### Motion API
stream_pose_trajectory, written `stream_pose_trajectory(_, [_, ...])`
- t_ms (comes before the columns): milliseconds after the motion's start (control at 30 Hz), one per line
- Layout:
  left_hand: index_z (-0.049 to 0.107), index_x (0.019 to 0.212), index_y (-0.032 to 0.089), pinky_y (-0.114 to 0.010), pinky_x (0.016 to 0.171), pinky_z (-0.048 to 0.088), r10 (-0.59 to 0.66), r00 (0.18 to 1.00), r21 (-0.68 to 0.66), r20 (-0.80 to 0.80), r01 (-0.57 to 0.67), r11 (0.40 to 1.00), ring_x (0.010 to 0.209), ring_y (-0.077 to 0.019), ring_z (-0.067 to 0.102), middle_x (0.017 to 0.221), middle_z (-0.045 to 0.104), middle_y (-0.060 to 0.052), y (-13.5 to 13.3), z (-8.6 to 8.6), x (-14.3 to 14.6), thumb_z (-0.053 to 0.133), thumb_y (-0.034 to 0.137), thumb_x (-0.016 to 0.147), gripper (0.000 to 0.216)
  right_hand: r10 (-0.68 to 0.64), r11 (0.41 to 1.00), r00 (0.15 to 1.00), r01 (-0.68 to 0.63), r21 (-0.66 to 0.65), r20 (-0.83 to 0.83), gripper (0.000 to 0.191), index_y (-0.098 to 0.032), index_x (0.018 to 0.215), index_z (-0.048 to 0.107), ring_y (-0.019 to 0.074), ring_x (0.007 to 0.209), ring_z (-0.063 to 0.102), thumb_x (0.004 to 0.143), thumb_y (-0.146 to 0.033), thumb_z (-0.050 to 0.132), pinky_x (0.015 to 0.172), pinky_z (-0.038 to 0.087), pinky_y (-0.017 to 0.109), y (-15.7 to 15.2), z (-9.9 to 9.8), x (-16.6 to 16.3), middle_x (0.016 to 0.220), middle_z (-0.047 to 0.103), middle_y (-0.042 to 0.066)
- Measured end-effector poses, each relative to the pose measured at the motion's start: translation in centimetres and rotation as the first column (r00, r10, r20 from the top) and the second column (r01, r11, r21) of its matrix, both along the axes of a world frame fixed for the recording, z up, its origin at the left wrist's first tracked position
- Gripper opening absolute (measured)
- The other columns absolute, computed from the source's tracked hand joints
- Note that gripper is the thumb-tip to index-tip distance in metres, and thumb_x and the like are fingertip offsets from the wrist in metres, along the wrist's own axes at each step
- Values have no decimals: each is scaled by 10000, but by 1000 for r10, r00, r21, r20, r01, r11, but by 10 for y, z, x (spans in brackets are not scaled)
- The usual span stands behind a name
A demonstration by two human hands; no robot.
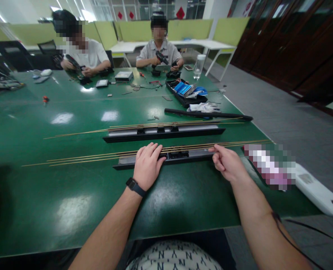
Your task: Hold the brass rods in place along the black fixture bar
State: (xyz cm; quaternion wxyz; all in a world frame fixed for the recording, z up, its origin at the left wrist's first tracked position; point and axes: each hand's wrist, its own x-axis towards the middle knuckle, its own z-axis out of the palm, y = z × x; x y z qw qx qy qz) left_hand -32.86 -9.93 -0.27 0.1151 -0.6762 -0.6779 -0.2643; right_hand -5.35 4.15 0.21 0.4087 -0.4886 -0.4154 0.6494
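A black channel-shaped strip (200,158) with a grey inner face lies across the green table in front of me, small black parts at its middle. Several thin golden rods (98,156) run lengthwise along it and stick out past both ends. My left hand (148,165), a dark watch on its wrist, rests over the strip and rods with its fingers laid out flat. Near the strip's right part, my right hand (227,162) is mostly curled, its fingertips at the rods. Whether it pinches a rod is hidden.
Just beyond lies a second black strip (163,135) with more golden rods. Behind it are a black bar (208,114), white gloves (204,107) and a black tray (183,98). A white device (318,191) overhangs the right edge. Two people sit across the table with power drills.
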Motion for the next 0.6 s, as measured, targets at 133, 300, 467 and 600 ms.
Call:
stream_pose_trajectory(133, [595, 1353, 198, -488, 1119, 402, -2, 1000, 2, 18, 2, 1000, 1336, -299, 566, 1372, 659, -128, 1, 0, 0, 593, 332, 991, 386, 4, 1000, 1000, -4, 8, 2, 262, -116, 857, 707, 54, 263, 305, 881, -375, 673, 287, 170, 185, 1, -1, 0, 457, 562, -1])
stream_pose_trajectory(300, [597, 1344, 200, -479, 1122, 396, 0, 1000, -1, 25, 0, 1000, 1342, -295, 562, 1372, 660, -121, 1, -1, -1, 593, 335, 993, 376, 10, 1000, 1000, -10, 12, 1, 263, -118, 864, 700, 54, 262, 303, 883, -378, 668, 289, 171, 187, 1, -2, 1, 455, 563, -2])
stream_pose_trajectory(467, [597, 1340, 205, -476, 1128, 390, 0, 1000, -3, 28, 0, 1000, 1342, -293, 563, 1373, 662, -115, 1, -1, -1, 589, 335, 996, 368, 9, 1000, 1000, -9, 12, -5, 260, -128, 873, 692, 57, 264, 305, 861, -389, 697, 291, 164, 195, 0, -1, 0, 458, 573, 0])
stream_pose_trajectory(600, [603, 1340, 212, -480, 1128, 391, -5, 999, -3, 42, 5, 1000, 1345, -290, 561, 1373, 663, -113, 1, -1, -1, 592, 334, 991, 370, 13, 1000, 1000, -13, 16, -8, 266, -134, 880, 691, 61, 267, 303, 853, -399, 709, 294, 156, 205, 0, -1, 0, 461, 574, -3])
